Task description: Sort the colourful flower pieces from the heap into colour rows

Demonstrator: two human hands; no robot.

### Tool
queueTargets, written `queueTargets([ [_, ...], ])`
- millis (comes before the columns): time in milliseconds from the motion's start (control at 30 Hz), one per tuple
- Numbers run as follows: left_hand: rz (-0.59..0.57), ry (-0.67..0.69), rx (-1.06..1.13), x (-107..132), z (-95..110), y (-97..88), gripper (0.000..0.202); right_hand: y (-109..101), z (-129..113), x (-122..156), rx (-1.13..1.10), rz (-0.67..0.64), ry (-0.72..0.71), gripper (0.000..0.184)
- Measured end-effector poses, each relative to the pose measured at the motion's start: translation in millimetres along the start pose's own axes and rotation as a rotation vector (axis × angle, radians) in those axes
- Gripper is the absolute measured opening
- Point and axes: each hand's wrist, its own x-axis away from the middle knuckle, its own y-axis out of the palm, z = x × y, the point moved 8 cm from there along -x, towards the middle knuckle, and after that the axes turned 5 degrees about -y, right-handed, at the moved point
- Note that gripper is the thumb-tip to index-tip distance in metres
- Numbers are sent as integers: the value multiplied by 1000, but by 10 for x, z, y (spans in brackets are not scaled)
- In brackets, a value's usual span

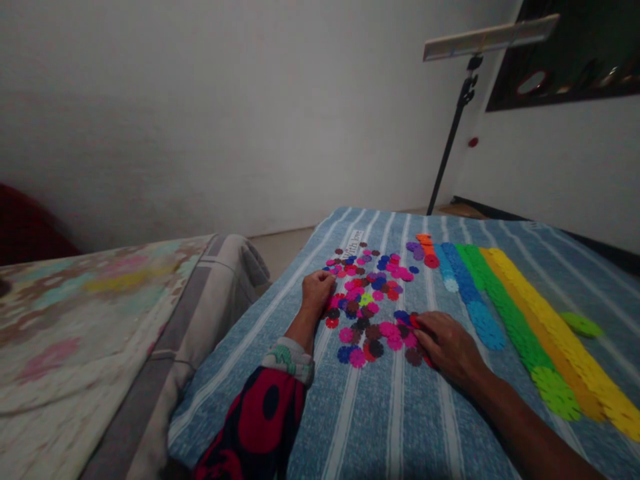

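Note:
A loose pile of notched plastic discs (357, 287) in pink, red, blue, purple, brown and black lies on the striped blue cloth (330, 413). At the pile's left edge is my left hand (317, 293), its fingers curled together over the cloth; whatever is in them is hidden. My right hand (447, 340) is at the pile's near right side, thumb and fingers pinched on red notched discs (415, 321). Brown and pink discs lie just beside those fingertips.
Right of the pile run overlapping rows of discs: orange-red (427, 250), blue (463, 283), green (510, 320) and yellow (545, 307). A lime disc (581, 325) lies beyond them. A patterned cloth-covered surface (100, 333) is at left. Behind stands a light on a black pole (453, 133).

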Motion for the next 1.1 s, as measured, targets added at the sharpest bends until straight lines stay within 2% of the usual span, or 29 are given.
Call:
queueTargets([
  [67, -25, 120, -122, 27, 106, 48, 17, 5, -4, 1, 2, -4, -3, 23],
  [200, -156, 423, -400, 200, 411, 292, 18, 14, 2, 3, 1, -12, 12, 22],
  [300, -250, 504, -568, 316, 520, 462, 18, 6, 14, 5, -9, 7, 27, 22],
  [433, -310, 494, -740, 359, 537, 569, 20, 11, 22, 5, -22, 18, 29, 22],
  [600, -282, 451, -886, 322, 573, 612, 22, 18, 25, -3, -15, 9, 40, 21],
  [733, -278, 365, -964, 267, 598, 656, 21, 4, -4, -23, -25, -6, 47, 20],
  [1100, -246, 261, -804, 137, 525, 613, 12, -13, -38, -41, 2, -18, 46, 18],
])
